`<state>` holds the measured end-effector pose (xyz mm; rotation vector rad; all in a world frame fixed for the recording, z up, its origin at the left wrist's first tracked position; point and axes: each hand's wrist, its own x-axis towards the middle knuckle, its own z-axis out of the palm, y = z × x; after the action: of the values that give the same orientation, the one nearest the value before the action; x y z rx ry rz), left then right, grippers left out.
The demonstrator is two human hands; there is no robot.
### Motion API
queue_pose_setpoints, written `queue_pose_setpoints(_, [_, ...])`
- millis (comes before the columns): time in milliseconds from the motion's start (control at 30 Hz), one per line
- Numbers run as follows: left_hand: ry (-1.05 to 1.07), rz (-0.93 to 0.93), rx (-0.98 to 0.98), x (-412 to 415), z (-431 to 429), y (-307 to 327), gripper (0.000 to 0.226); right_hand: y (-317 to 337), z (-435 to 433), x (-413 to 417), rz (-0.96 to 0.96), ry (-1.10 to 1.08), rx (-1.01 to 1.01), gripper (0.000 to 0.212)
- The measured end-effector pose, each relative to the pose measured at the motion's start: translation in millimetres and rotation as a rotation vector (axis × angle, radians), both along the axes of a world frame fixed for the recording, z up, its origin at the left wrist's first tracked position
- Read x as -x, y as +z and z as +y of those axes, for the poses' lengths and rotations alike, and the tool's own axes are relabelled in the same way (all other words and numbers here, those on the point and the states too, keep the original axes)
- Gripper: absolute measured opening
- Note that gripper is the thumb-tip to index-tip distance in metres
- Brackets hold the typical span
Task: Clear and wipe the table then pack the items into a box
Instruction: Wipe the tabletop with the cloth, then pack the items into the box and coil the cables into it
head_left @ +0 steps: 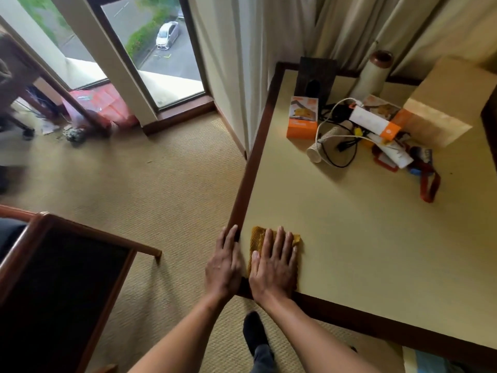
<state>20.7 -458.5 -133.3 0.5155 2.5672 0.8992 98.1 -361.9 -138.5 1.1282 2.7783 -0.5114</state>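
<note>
**Carpeted room, both hands flat at the counter's near corner**

Beige carpet [166, 184] covered the floor beneath the person, and one foot in a dark sock [254, 332] stood on it close to the counter [349, 238]. To the left, a dark chair [53, 278] with a wooden frame stood apart from the counter.

Both hands lay side by side at the counter's near left corner, fingers straight and gripping nothing. The left hand [224, 265] rested on the dark wooden rim. The right hand [274, 267] pressed flat on a mustard-yellow cloth [258, 234], which lay on the pale top just inside that rim and showed past the fingertips.

Well beyond the cloth, the remaining items sat bunched toward the far side. A paper cup [321, 146] lay tipped over among black and white cables. Just behind it stood a small orange box [301, 119], and to the right a white power strip [373, 121] lay across the pile. A red strap [430, 184] trailed out on the near right of the heap. A cardboard box [443, 100] stood at the far right, touching the pile. Behind everything stood a dark square holder [314, 76] and a tall pale vase [372, 76].

Cream curtains [234, 63] hung past the counter, and a window [129, 57] on the left looked down on a parked car [167, 35].
</note>
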Motion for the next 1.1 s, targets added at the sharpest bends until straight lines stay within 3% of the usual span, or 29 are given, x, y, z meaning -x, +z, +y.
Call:
queue_pose_setpoints(100, [0.016, -0.107, -0.106, 8.5, 2.6, 6.8, 0.044, 6.1, 1.5, 2.1, 0.008, 0.016, 0.043, 0.073])
queue_pose_setpoints(167, [0.008, -0.086, -0.059, 15.7, 6.7, 17.8, 0.039, 15.7, 11.6, -3.2, 0.069, 0.0, 0.15, 0.073])
queue_pose_setpoints(333, [-0.051, 0.0, -0.059, 32.4, 40.1, 61.5, 0.03, 53.3, 59.6, -16.6, 0.327, -0.191, 0.292, 0.039])
queue_pose_setpoints(467, [-0.211, 0.007, -0.124, 38.0, 102.0, 105.2, 0.03, 100.6, 122.1, -26.1, 0.474, -0.347, 0.349, 0.029])
queue_pose_setpoints(667, [-0.395, -0.02, -0.259, 18.0, 260.9, 172.1, 0.019, 168.3, 279.8, -59.1, 0.685, -0.534, 0.311, 0.019])
queue_pose_setpoints(933, [-0.388, 0.031, -0.278, 7.5, 454.0, 203.2, 0.017, 191.8, 470.0, -70.6, 0.683, -0.604, 0.247, 0.024])
queue_pose_setpoints(1100, [-0.371, 0.039, -0.167, 19.9, 542.9, 194.2, 0.022, 168.9, 566.9, -59.4, 0.595, -0.612, 0.283, 0.029])
